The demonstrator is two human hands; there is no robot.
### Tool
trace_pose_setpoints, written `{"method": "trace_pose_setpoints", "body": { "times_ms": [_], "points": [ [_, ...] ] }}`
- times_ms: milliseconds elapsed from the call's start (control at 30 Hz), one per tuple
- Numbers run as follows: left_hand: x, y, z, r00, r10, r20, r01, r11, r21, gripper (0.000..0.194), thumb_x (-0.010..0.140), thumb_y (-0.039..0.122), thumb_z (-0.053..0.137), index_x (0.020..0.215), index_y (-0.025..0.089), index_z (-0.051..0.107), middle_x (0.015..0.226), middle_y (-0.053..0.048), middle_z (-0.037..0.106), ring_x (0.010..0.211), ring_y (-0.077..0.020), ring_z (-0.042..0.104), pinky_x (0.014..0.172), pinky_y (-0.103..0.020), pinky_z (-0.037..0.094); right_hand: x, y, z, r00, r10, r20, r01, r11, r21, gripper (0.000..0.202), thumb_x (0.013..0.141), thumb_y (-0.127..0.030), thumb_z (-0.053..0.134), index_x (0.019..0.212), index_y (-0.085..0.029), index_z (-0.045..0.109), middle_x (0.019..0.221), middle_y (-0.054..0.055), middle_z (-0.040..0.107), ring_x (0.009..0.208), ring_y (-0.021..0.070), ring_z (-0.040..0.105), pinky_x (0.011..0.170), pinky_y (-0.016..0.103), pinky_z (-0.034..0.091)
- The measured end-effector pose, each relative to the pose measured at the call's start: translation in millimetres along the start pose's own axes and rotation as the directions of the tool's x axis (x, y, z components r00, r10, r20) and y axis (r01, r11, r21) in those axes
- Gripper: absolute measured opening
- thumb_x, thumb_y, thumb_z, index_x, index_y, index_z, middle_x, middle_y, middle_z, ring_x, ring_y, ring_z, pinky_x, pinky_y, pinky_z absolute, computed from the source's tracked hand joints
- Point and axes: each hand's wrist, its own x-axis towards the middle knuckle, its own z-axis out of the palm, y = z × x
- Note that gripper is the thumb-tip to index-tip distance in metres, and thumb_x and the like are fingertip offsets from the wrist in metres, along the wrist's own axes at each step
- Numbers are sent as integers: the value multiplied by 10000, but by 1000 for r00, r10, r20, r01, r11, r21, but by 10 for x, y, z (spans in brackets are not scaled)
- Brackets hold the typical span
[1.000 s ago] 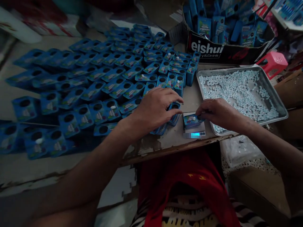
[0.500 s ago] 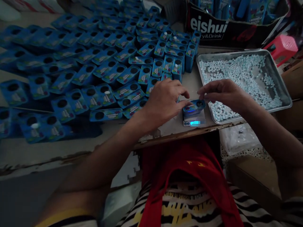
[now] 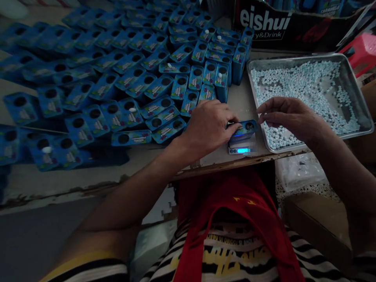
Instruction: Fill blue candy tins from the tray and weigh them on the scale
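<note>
Head view. Left hand [image 3: 210, 121]: thumb and fingers drawn narrow on the left end of one blue printed rectangular box with a dark round hole [image 3: 246, 132]; box slightly tilted, above the small pale scale with a lit blue display [image 3: 234, 150]. Right hand [image 3: 293, 115]: fingers curved, thumb near fingertips, just right of the box, over the left side of the rectangular metal tray [image 3: 324, 83] of small white and pale-blue pellets [image 3: 305, 78]; whether it pinches a pellet cannot be told. Similar blue boxes [image 3: 158, 86]: many, standing in rows, left.
</note>
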Motion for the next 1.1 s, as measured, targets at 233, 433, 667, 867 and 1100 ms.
{"method": "trace_pose_setpoints", "body": {
  "times_ms": [233, 433, 667, 867, 1100],
  "points": [
    [13, 44, 15, 993, 67, -93, -73, 995, -72, 219, 1082, 350, 681, 1037, 257, 874, 1080, -73, 851, 1121, -320, 760, 1115, -509, 525, 43, -10, -17, 1000, -29, -4, 29, 1000, 8, 216, 877, -313, 922, 1028, -210, 807, 880, 54, 788, 749, 179, 656, 705, 335, 568],
    [90, 142, -38, 993, 53, -107, -66, 990, -126, 181, 1030, 314, 772, 1172, 257, 868, 1124, -72, 848, 1145, -326, 767, 1094, -505, 539, 12, -39, -45, 999, -42, 7, 43, 997, -59, 256, 886, -339, 915, 1070, -207, 796, 890, 47, 770, 749, 175, 638, 683, 320, 526],
    [-74, -63, -124, 988, -81, -130, 65, 991, -118, 121, 1052, 333, 756, 1112, 293, 852, 1152, -54, 850, 1201, -324, 770, 1132, -502, 540, 77, -79, 94, 978, -140, 153, 188, 914, -360, 126, 979, -315, 793, 972, -197, 835, 812, 22, 746, 753, 184, 648, 717, 325, 480],
    [-158, -50, -159, 991, -57, -121, 43, 992, -115, 150, 1018, 311, 810, 1154, 268, 856, 1201, -73, 855, 1222, -351, 775, 1140, -518, 540, 91, -98, 224, 970, -155, 186, 232, 817, -528, 226, 1012, -267, 683, 1049, -195, 894, 802, 18, 774, 759, 200, 699, 763, 331, 496],
    [-75, 24, -58, 999, 27, -20, -29, 994, -104, 460, 937, 337, 894, 1362, 196, 788, 1322, -126, 806, 1274, -386, 722, 1122, -523, 564, 65, -130, -12, 997, -82, 16, 83, 958, -274, 199, 930, -329, 812, 1091, -227, 868, 755, 12, 729, 697, 181, 618, 620, 297, 462]
  ]
}}
